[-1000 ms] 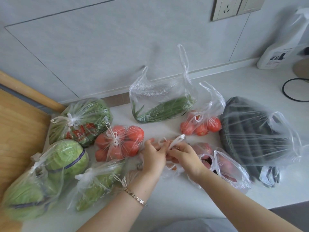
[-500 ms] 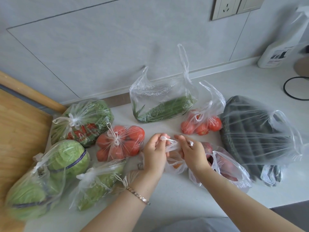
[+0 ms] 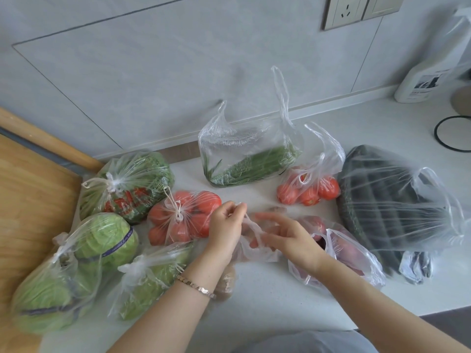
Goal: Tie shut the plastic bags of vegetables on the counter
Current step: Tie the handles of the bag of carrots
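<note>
A small clear bag (image 3: 254, 250) lies on the white counter (image 3: 267, 296) between my hands. My left hand (image 3: 225, 226) pinches one of its handles (image 3: 251, 222) at the top. Just right of it, my right hand (image 3: 288, 238) hovers over the bag with fingers spread, blurred, gripping nothing I can see. Knotted bags lie at the left: greens (image 3: 127, 184), tomatoes (image 3: 183, 217), cabbages (image 3: 63, 271) and a leafy bag (image 3: 150, 276). With handles loose are a green bean bag (image 3: 244, 159), a second tomato bag (image 3: 309, 189), a reddish-vegetable bag (image 3: 341, 253) and a dark cucumber bag (image 3: 392, 207).
A wooden board (image 3: 30, 200) borders the counter on the left. A spray bottle (image 3: 430, 72) and a black cable loop (image 3: 453, 133) sit at the far right by the wall. The counter's front edge runs close to my body at the bottom.
My hands have drawn apart. The right hand let go of the handle it was pinching and spread its fingers; the left keeps hold of its handle.
</note>
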`<state>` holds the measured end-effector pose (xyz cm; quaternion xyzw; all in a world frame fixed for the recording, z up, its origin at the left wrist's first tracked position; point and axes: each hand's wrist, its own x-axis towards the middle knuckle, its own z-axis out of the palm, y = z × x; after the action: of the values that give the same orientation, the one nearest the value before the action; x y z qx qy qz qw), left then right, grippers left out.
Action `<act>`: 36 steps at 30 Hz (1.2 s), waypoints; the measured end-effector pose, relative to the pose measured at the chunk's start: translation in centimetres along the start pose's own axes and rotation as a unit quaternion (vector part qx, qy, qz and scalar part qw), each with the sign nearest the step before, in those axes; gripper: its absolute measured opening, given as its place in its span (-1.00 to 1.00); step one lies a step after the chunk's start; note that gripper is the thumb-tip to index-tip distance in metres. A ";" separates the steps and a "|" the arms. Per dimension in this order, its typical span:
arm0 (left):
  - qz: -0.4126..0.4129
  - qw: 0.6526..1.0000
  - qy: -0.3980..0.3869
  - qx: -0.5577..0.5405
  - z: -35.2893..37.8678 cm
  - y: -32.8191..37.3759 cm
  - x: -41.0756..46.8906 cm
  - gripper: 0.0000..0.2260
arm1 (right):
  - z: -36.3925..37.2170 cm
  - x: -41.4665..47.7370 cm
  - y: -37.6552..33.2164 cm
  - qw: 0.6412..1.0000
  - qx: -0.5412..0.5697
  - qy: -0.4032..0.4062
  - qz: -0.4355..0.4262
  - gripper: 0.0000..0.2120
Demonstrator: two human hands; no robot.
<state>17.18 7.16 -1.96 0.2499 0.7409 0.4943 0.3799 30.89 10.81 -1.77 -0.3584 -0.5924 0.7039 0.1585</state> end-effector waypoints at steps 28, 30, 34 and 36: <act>-0.313 0.860 0.133 -0.381 -6.7 -4.3 5.0 -0.67 | -5.0 3.3 4.2 0.826 0.379 0.332 0.252 -0.69; -0.254 0.892 0.112 -0.356 -5.7 -3.0 4.5 -0.76 | -4.5 3.4 2.4 0.897 0.227 0.322 0.199 -0.67; -0.050 0.994 -0.097 0.007 -3.3 -0.6 2.1 -0.92 | -2.6 2.8 -2.9 0.988 -0.048 0.145 0.009 -0.71; 0.023 0.970 -0.194 0.145 -1.8 0.0 1.1 -0.93 | -1.3 3.3 -4.1 0.979 -0.167 0.098 -0.058 -0.73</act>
<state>15.06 6.99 -1.86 0.4098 0.7111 0.3325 0.4647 28.70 14.88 0.97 -0.4117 -0.7031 0.5462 0.1944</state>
